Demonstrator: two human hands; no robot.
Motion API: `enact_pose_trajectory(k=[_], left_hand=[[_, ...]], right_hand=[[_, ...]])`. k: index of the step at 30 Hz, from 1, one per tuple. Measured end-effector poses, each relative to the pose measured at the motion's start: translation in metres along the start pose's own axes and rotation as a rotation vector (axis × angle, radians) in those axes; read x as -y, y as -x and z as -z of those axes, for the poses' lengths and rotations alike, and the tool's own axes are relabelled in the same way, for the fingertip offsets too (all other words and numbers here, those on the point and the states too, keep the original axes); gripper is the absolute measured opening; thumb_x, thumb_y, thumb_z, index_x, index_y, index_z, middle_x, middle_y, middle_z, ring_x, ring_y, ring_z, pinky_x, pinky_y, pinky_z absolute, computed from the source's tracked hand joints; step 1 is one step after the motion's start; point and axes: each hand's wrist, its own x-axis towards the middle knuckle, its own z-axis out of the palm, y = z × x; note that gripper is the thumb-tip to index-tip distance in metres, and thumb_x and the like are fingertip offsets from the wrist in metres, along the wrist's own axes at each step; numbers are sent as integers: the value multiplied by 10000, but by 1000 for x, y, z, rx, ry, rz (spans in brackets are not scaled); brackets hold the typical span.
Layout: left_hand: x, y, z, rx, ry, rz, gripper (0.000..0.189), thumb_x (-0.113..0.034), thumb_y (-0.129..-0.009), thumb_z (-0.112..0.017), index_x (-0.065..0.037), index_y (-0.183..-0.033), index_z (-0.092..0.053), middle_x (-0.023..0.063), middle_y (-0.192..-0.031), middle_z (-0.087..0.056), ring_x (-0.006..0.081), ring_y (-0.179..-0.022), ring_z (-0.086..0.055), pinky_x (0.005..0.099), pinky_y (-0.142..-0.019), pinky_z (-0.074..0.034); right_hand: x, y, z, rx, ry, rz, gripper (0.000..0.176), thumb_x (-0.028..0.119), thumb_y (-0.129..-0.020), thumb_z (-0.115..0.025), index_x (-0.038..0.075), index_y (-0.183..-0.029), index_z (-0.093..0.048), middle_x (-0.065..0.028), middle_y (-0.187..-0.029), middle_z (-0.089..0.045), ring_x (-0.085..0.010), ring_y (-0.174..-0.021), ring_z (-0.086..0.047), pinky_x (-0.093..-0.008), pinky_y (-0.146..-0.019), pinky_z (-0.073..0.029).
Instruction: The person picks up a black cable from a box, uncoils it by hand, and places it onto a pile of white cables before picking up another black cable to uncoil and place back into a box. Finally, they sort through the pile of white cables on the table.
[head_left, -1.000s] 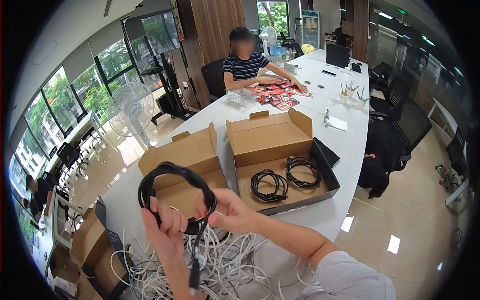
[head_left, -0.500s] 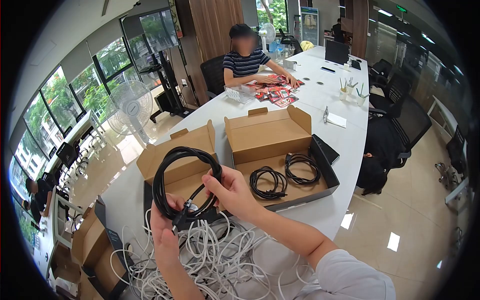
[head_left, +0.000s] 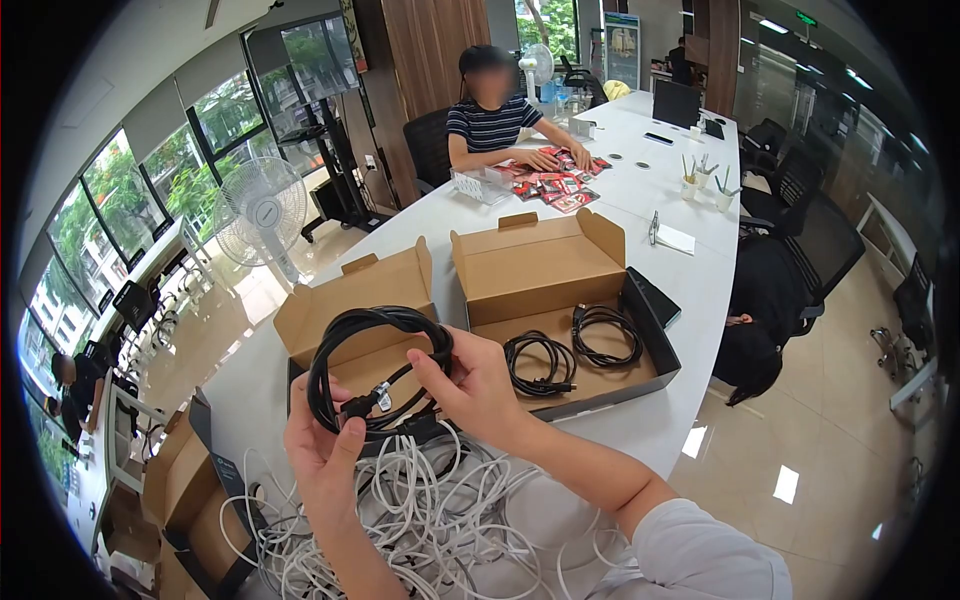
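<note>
Both my hands hold up a coiled black cable [head_left: 330,345] above a tangle of white cables [head_left: 420,500]. My left hand [head_left: 325,450] is closed around the lower left of the coil, its thumb by a black connector [head_left: 357,407]. A small white tag [head_left: 383,396] hangs near that connector. My right hand [head_left: 480,385] grips the coil's right side between thumb and fingers. Behind the coil stands an open cardboard box [head_left: 370,295], its inside partly hidden. To the right, a second open box [head_left: 560,330] has two coiled black cables [head_left: 541,364] lying in it.
Another open box [head_left: 195,490] is at the table's left edge. Across the white table [head_left: 660,290] a person [head_left: 492,125] handles red packets [head_left: 555,188] beside a clear plastic tray [head_left: 480,187]. A standing fan [head_left: 262,212] is at the left, office chairs [head_left: 815,240] at the right.
My left thumb has come up onto the connector, which is now turned more to the left. The coil has tilted and sits slightly lower and further right.
</note>
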Motion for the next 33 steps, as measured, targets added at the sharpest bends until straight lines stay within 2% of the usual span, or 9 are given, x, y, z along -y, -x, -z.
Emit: enact_pose_trajectory(k=[7,11,13,16,22,26,29,32,33], left_hand=[[8,0,-5,-100,-155,-90,309,26,-780,-642,-4,-1071,-543,32,-1077,-491,70,-840,-496,213,-747,-427],[25,-3,0,-270,-251,-137,279,47,-787,-629,5,-1048,-540,41,-1002,-530,78,-807,-508,228,-735,-447],[24,-3,3,-325,-257,-85,234,46,-798,-617,4,-1014,-538,38,-945,-545,78,-790,-506,230,-743,-445],[23,-2,17,-227,-244,-8,210,52,-809,-601,-5,-988,-508,36,-891,-546,83,-781,-499,236,-751,-436],[6,-1,10,-16,-306,-64,315,21,-799,-629,-28,-1037,-428,78,-922,-571,124,-829,-546,276,-807,-447],[-2,4,9,139,-116,-45,487,8,-754,-674,-36,-1136,-375,101,-962,-585,179,-911,-586,319,-865,-463],[-7,6,10,248,-1,-7,631,26,-715,-701,-30,-1224,-333,140,-1020,-596,220,-969,-604,347,-891,-471],[-8,5,12,330,57,10,748,58,-677,-722,-20,-1292,-303,183,-1076,-606,246,-1004,-615,363,-900,-475],[-8,4,11,335,65,19,775,65,-666,-731,-18,-1304,-301,192,-1084,-610,247,-1003,-619,361,-898,-476]], right_hand=[[6,-1,6,-40,222,231,166,67,-827,-632,-37,-956,-625,-108,-693,-558,-171,-513,-487,-277,-463,-384],[18,12,-1,14,257,247,162,36,-796,-649,-27,-944,-628,-108,-704,-551,-197,-542,-553,-290,-481,-439],[23,19,-4,61,267,279,140,24,-786,-653,-31,-912,-627,-96,-664,-520,-194,-511,-512,-282,-461,-398],[28,20,-4,116,267,267,116,31,-794,-656,-25,-890,-623,-94,-663,-514,-215,-525,-525,-290,-466,-407],[20,5,3,141,238,233,115,88,-846,-632,-13,-874,-585,-111,-738,-535,-224,-591,-555,-304,-522,-429],[25,6,10,202,71,29,164,154,-913,-584,0,-880,-539,-47,-739,-497,-128,-578,-484,-276,-524,-403],[22,8,10,232,-249,-130,179,199,-949,-547,29,-904,-522,11,-763,-486,-44,-612,-446,-219,-516,-401],[26,7,14,255,-300,-137,196,247,-967,-510,52,-961,-498,2,-857,-515,-34,-694,-487,-184,-584,-488],[27,7,13,221,-335,-139,186,240,-966,-516,55,-952,-504,15,-830,-506,-23,-680,-470,-173,-565,-467]])
